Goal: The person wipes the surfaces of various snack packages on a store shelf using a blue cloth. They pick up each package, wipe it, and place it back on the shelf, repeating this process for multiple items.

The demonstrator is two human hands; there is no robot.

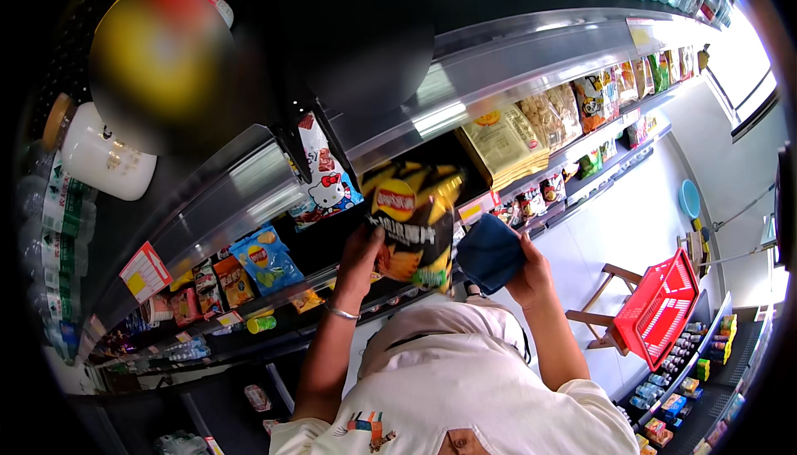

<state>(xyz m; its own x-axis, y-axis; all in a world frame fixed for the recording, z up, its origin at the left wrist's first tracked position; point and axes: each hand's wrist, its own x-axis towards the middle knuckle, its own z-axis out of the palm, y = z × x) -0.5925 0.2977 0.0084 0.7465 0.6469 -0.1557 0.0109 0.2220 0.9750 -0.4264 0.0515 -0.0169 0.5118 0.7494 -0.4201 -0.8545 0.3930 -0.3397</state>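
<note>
My left hand (358,263) grips the left edge of a black and yellow Lay's potato chip bag (414,231), its thumb on the printed front. The bag is upright and slightly blurred, just in front of a shelf. A folded dark blue cloth (490,254) is in my right hand (532,273), close to the bag's right side. Behind the bag, a dark gap in the shelf lies between a Hello Kitty snack bag (330,190) and a stack of pale yellow snack packs (507,140).
A blue Lay's bag (266,259) leans on the shelf at left. Clear plastic shelf guards (529,44) run along the upper edge. At right, a red shopping basket (657,312) rests on a wooden stool (601,318). A white jar (112,156) stands upper left.
</note>
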